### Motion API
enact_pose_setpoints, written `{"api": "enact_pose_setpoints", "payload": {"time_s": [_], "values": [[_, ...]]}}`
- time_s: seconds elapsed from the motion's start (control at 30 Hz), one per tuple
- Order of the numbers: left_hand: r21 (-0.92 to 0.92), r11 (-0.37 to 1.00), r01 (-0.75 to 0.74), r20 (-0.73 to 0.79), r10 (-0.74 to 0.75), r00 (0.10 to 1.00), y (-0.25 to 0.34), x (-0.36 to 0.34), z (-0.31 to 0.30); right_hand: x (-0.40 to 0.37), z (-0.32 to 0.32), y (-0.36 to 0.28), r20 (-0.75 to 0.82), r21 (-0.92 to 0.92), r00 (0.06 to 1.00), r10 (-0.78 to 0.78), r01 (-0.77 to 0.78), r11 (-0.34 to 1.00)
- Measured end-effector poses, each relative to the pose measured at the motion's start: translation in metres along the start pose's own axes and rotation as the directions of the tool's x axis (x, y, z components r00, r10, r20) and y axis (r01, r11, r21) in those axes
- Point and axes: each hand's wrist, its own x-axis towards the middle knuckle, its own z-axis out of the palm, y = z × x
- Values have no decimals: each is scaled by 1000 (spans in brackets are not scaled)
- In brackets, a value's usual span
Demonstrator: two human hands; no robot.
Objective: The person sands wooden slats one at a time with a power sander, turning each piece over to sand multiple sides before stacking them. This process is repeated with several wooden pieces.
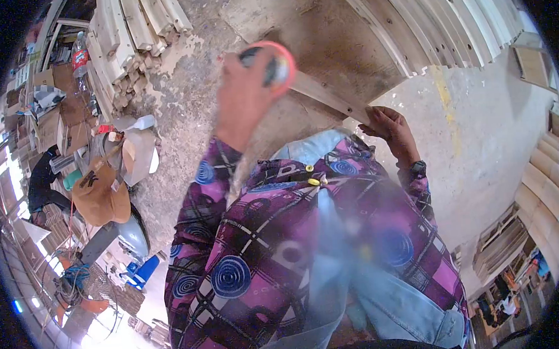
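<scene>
The right grip (391, 131) is closed around the near end of a narrow wooden strip (329, 99), fingers and thumb pinching its tip, while the strip slants away up and leftward. At its far end, the left grip (246, 88) is clamped on a round, red-rimmed object (281, 65), too blurred to identify; whether this object touches the strip, I cannot tell. Beyond the strip lie grooved wooden slats (435, 27), well apart from both grips.
</scene>
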Motion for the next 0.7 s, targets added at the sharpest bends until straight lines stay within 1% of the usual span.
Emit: {"api": "enact_pose_setpoints", "payload": {"time_s": [0.07, 0.1, 0.17, 0.3, 0.33, 0.37, 0.4, 0.43, 0.47, 0.5, 0.53, 0.6, 0.67, 0.7], "values": [[49, 996, 80, -94, -75, 993, -30, 8, -6, -4, 1, -1, 5, -11, 1000, -16, 17, 1000], [41, 996, 83, -104, -78, 991, -38, 9, -13, -6, 4, -3, 0, -18, 1000, -22, 22, 1000], [109, 983, 151, -184, -129, 974, -49, 9, -23, -6, 5, -4, -12, -19, 1000, -15, 15, 1000], [87, 990, 110, -193, -92, 977, -40, -12, -22, -9, 2, -5, -20, -50, 1000, -13, 12, 999], [92, 991, 92, -131, -80, 988, -34, -16, -18, -8, 0, -8, -39, -322, 995, -92, 75, 944], [98, 993, 69, -66, -62, 996, -30, -18, -15, -8, -1, -11, -40, -567, 984, -173, 121, 815], [100, 993, 61, -58, -55, 997, -26, -19, -11, -9, 5, -18, -48, -562, 984, -171, 114, 819], [90, 995, 46, -73, -40, 997, -22, -21, -7, -12, 17, -28, 78, -836, 938, -338, 246, 491], [79, 996, 32, -87, -25, 996, -18, -22, -4, -13, 28, -30, 257, -949, 868, -425, 310, 61], [77, 997, 23, -78, -17, 997, -13, -24, -2, -11, 38, -24, 205, -955, 874, -440, 276, 104], [85, 996, 0, -50, 4, 999, -9, -24, -2, -6, 45, -18, 150, -977, 888, -435, 201, 74], [99, 995, -26, -10, 27, 1000, -11, -25, -1, -2, 47, -8, 97, -994, 896, -433, 107, -1], [48, 998, -38, -43, 40, 998, -23, -24, 4, -4, 47, -5, 103, -993, 890, -444, 120, 10], [47, 998, -45, -32, 47, 998, -26, -22, 2, -5, 45, -5, 121, -990, 880, -460, 140, 7]]}}
